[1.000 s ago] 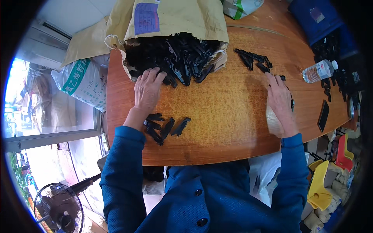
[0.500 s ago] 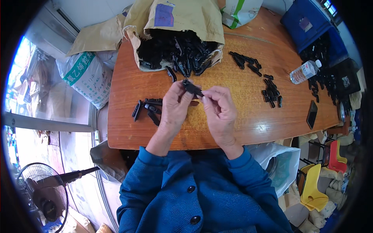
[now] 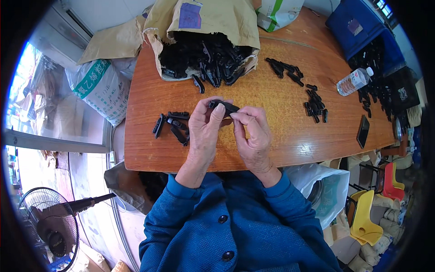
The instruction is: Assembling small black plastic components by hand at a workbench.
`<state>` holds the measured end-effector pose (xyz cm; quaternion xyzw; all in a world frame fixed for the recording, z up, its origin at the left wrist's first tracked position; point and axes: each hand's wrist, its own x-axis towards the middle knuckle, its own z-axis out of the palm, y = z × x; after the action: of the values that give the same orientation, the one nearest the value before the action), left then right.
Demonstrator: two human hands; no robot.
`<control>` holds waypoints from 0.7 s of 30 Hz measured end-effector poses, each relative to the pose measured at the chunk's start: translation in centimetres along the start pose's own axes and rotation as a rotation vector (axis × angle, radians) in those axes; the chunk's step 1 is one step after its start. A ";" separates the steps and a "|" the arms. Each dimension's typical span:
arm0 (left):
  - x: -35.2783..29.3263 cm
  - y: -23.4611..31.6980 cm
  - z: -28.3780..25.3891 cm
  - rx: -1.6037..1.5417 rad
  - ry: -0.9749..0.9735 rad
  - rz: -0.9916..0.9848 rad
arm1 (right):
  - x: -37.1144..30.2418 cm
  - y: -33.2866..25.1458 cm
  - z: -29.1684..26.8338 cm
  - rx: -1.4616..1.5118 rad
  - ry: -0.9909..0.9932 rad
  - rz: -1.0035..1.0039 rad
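A rounded wooden counter point(image 3: 272, 136) fills the middle of the view, its near edge just ahead of the person's blue buttoned jacket point(image 3: 235, 226). At the far side a brown paper sack point(image 3: 204, 20) lies open on its side, spilling a heap of black plastic parts point(image 3: 204, 56) onto the wood. A small cluster of the same parts point(image 3: 173, 125) lies to the left of the hands, a scattered row point(image 3: 285, 69) and another cluster point(image 3: 316, 105) to the right. Further right stand a clear water bottle point(image 3: 354, 81) on its side and a dark phone point(image 3: 363, 131) near the counter's right edge. Beyond the left edge sit a white printed sack point(image 3: 102, 88) and, lower down on the floor, a black fan point(image 3: 50, 226); yellow and red chairs point(image 3: 371, 213) crowd the right side.

The stretch of wood between the hands and the near edge is bare, as is the band between the left cluster and the sack.

Both forearms rise from the lower edge and meet over the counter's centre. The left hand point(image 3: 205, 129) and right hand point(image 3: 253, 133) are each curled, fingertips pinching one black plastic piece point(image 3: 223, 107) between them, held above the wood.
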<state>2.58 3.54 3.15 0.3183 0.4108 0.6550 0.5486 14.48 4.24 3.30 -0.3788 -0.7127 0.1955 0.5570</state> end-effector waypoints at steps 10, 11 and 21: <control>2.0 0.1 -2.0 0.325 -0.061 0.090 | 1.7 4.0 0.2 0.412 -0.482 0.611; 2.4 -0.3 -2.4 0.321 -0.057 0.098 | 1.8 4.5 0.7 0.460 -0.493 0.636; 5.5 -1.4 -3.5 0.345 -0.171 -0.111 | 2.6 7.4 0.4 0.392 -0.569 0.719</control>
<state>-0.90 8.35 0.10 0.4388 0.4858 0.5140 0.5543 16.24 11.00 -0.32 -0.4201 -0.6106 0.6012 0.2986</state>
